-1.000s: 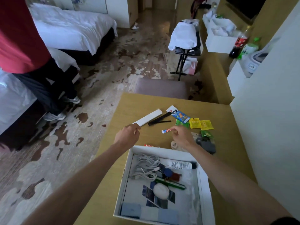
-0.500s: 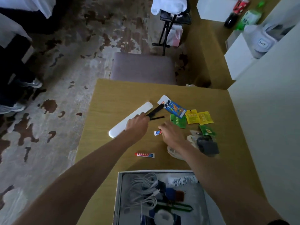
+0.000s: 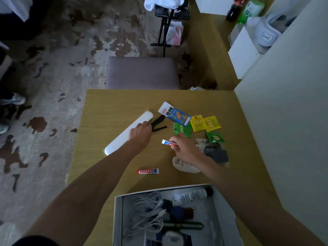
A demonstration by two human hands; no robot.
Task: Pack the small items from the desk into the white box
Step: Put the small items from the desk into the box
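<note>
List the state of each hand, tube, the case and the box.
left hand, resting on the white case, grip hidden
right hand, pinching a small tube
white case, flat on the desk
second tube, lying loose on the desk
white box, open, partly filled

What we cannot see on the desk (image 3: pixel 110 107)
The white box (image 3: pixel 118 219) runs off the bottom edge. Our left hand (image 3: pixel 140 133) covers the middle of the white case (image 3: pixel 122 137), perhaps gripping it. The right hand (image 3: pixel 186 150) hides one end of the pinched small tube (image 3: pixel 166 142) and part of a pale cloth (image 3: pixel 182 166). Print on the sachets (image 3: pixel 212 123) is too small to read.
</note>
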